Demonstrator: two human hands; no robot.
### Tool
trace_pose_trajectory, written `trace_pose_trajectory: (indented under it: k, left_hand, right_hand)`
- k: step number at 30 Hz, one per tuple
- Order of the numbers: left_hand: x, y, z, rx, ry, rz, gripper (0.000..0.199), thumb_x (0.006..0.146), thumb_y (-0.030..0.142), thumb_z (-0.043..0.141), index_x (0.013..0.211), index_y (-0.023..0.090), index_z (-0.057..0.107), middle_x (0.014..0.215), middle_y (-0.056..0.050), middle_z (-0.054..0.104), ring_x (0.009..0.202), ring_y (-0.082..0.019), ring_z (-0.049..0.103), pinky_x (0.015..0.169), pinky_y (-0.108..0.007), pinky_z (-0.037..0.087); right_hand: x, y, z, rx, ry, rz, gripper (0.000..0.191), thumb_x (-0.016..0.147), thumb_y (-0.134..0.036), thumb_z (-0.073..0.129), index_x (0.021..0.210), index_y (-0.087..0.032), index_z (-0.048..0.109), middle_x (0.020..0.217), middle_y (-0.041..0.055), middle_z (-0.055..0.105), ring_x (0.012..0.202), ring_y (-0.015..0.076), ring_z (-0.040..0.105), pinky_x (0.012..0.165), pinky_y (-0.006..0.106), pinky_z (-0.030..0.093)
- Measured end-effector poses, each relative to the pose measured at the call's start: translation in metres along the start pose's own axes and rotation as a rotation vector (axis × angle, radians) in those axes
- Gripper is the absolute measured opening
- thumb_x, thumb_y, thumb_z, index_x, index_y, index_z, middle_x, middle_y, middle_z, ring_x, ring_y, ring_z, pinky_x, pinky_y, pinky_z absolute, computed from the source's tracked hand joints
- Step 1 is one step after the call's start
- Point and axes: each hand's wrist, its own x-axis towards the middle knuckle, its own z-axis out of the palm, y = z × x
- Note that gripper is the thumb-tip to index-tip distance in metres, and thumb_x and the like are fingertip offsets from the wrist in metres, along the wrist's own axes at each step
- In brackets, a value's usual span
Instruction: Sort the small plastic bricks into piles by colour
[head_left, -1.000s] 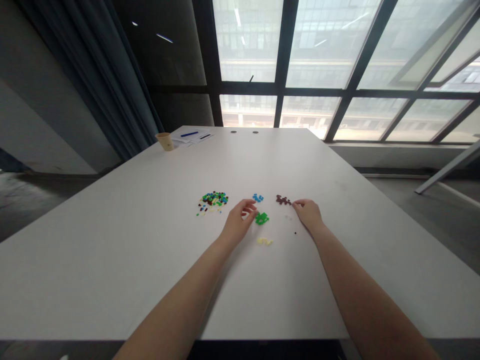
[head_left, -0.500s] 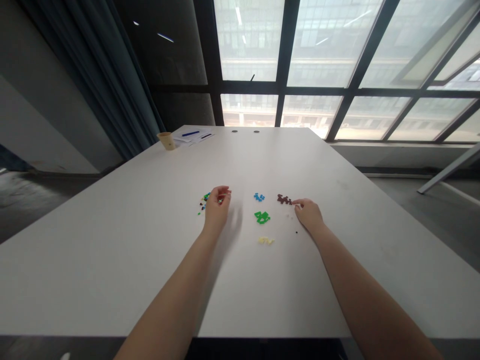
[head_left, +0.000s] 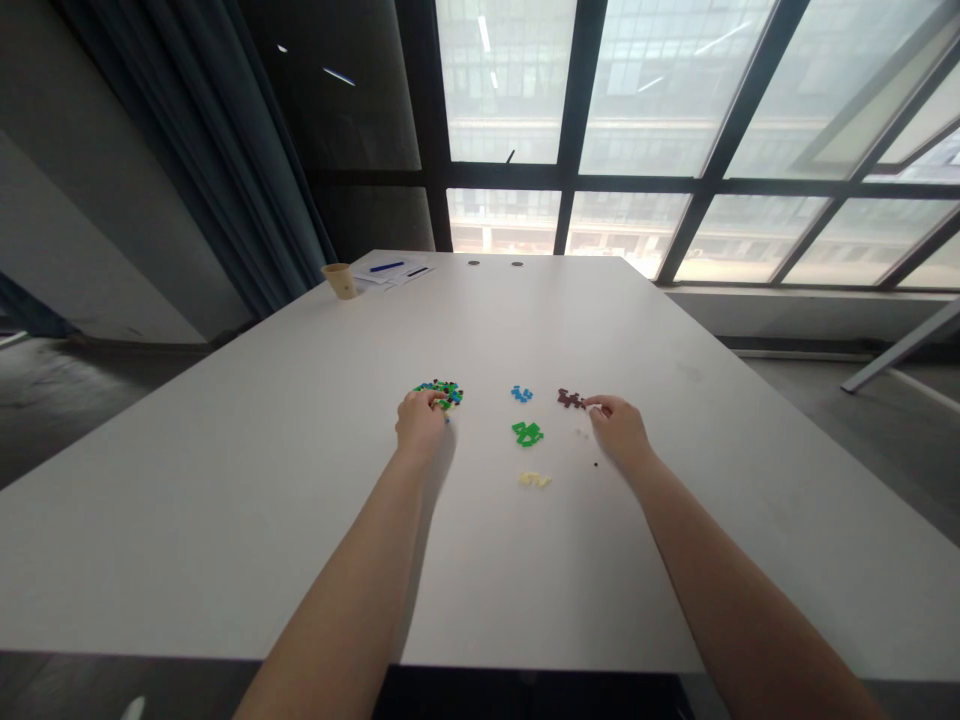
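My left hand (head_left: 421, 424) rests at the near side of a mixed pile of small coloured pieces (head_left: 448, 392), its fingers curled together among them; what they grip is too small to tell. My right hand (head_left: 618, 424) touches the right end of a cluster of dark brown pieces (head_left: 570, 398) with fingertips pinched, and whether a piece is between them is unclear. Between the hands lie small blue pieces (head_left: 522, 394), green pieces (head_left: 528, 434) below them, and pale yellow pieces (head_left: 535, 480) nearest me.
A few whitish bits (head_left: 582, 433) and one tiny dark piece (head_left: 596, 464) lie left of my right wrist. At the far left of the white table (head_left: 300, 440) stand a tan cup (head_left: 341, 282) and papers (head_left: 401, 277) with pens. Windows rise behind.
My left hand has moved left and toward me, down onto the mixed pile, uncovering its far side. My right hand stays by the brown pieces. The view has shifted slightly.
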Motion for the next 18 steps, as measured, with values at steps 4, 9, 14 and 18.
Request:
trace_pose_trajectory:
  k: [4,9,14,18]
  left_hand:
    - [-0.008,0.006,0.006,0.424,-0.043,0.013,0.016,0.073,0.023,0.054,0.081,0.020,0.068,0.095,-0.013,0.056,0.097,-0.032,0.049,0.072,-0.045,0.041]
    - [-0.011,0.016,0.008,0.594,-0.098,0.100,0.021,0.078,0.030,0.051,0.086,0.024,0.069,0.101,-0.012,0.056,0.101,-0.032,0.046,0.075,-0.043,0.038]
    - [-0.011,0.016,0.009,0.623,-0.082,0.123,0.018,0.078,0.027,0.051,0.083,0.021,0.067,0.099,-0.012,0.057,0.099,-0.031,0.046,0.075,-0.042,0.037]
    - [-0.012,0.016,0.010,0.619,-0.085,0.116,0.019,0.078,0.028,0.051,0.087,0.020,0.066,0.100,-0.013,0.057,0.101,-0.032,0.046,0.075,-0.044,0.037]
  right_hand:
    - [-0.005,-0.007,-0.005,0.083,0.031,-0.019,0.033,0.070,-0.024,0.043,0.085,-0.018,0.071,0.079,0.0069,0.068,0.069,0.0179,0.056,0.070,0.029,0.041]
    - [-0.011,-0.016,-0.004,0.107,0.025,-0.100,0.030,0.071,-0.026,0.043,0.081,-0.019,0.071,0.078,0.0063,0.067,0.068,0.0174,0.055,0.070,0.029,0.040]
    - [-0.014,-0.021,-0.005,0.107,0.005,-0.117,0.030,0.071,-0.026,0.043,0.081,-0.018,0.070,0.076,0.0064,0.065,0.065,0.0170,0.052,0.067,0.029,0.039]
    - [-0.015,-0.024,-0.006,0.107,-0.002,-0.121,0.030,0.072,-0.027,0.043,0.081,-0.017,0.070,0.073,0.0058,0.063,0.064,0.0165,0.051,0.067,0.029,0.038]
